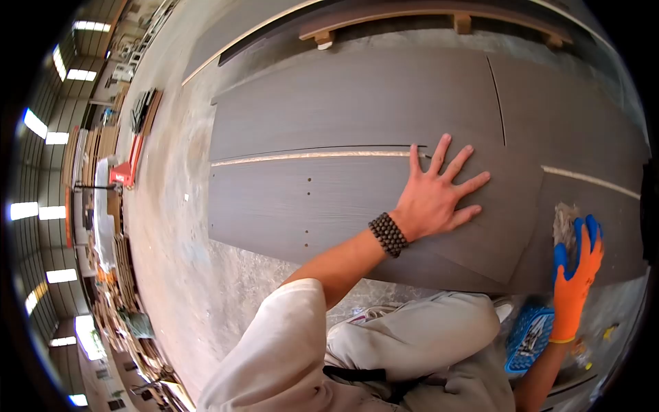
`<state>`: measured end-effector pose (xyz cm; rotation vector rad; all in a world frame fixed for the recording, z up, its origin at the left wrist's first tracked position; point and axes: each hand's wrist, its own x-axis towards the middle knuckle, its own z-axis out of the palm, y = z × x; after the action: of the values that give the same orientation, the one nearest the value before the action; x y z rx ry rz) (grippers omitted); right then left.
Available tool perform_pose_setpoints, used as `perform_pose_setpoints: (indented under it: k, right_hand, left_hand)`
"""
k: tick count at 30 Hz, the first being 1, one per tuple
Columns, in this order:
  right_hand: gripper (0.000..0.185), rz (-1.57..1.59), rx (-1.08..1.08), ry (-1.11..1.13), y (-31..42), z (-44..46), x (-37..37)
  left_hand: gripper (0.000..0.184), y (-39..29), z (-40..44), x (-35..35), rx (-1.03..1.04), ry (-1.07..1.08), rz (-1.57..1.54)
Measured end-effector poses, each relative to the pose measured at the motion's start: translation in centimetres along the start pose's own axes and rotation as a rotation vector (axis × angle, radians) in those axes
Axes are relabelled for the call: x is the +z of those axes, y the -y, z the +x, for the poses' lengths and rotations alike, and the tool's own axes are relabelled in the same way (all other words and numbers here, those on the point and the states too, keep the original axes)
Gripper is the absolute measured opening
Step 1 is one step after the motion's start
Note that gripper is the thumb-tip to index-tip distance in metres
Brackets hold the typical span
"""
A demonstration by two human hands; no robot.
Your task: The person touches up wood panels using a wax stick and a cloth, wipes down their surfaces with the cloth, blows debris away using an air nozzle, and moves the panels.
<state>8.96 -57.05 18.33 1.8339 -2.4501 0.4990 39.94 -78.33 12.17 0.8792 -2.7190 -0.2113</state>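
Note:
My left hand (439, 196), bare with a dark bead bracelet (388, 235) at the wrist, lies flat with fingers spread on a grey-brown wood-grain panel (357, 96). An orange glove with blue fingertips covers my right hand (579, 264). Between its thumb and fingers is a crumpled greyish rag (565, 223), which rests on the panels at the right. Part of the rag is hidden by the fingers. A panel with small drilled holes (268, 199) lies nearest me, its pale raw edge showing.
A blue plastic basket (530, 336) holding small parts stands on the floor by my right forearm. Beyond the panels lies a wooden pallet (439, 10). A red pallet jack (125, 170) and stacked boards (118, 275) are off to the left.

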Motion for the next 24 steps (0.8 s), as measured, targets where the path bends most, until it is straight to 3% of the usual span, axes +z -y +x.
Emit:
perform_pose_setpoints:
  k: [4,7,11,15,20,21,24]
  right_hand:
    - [0.081,0.127,-0.153,0.157,6.2,1.3,-0.6]
    - [0.100,0.169,-0.198,0.364,7.6,0.8,3.5]
    - [0.094,0.109,-0.163,0.297,6.9,0.3,7.3]
    - [0.085,0.136,-0.201,0.300,8.2,2.3,7.2]
    - [0.075,0.196,-0.428,0.383,13.2,7.1,9.0]
    - [0.075,0.198,-0.437,0.377,15.5,8.4,9.5]
    - [0.073,0.231,-0.766,0.413,23.9,12.5,12.4]
  left_hand:
    - [0.060,1.3,-1.0,-0.5,-0.037,-0.039,0.000]
    - [0.059,1.3,-0.2,-0.7,-0.027,-0.004,-0.097]
    - [0.057,2.8,1.7,-0.3,0.085,-0.083,-0.125]
    - [0.069,3.6,1.1,0.8,0.147,-0.099,-0.229]
    - [0.073,6.3,-6.2,-2.7,-0.079,-0.101,-0.118]
    - [0.074,7.0,-8.4,-3.7,-0.204,-0.078,-0.071]
    - [0.082,9.6,-15.1,-6.5,-0.528,-0.002,0.068]
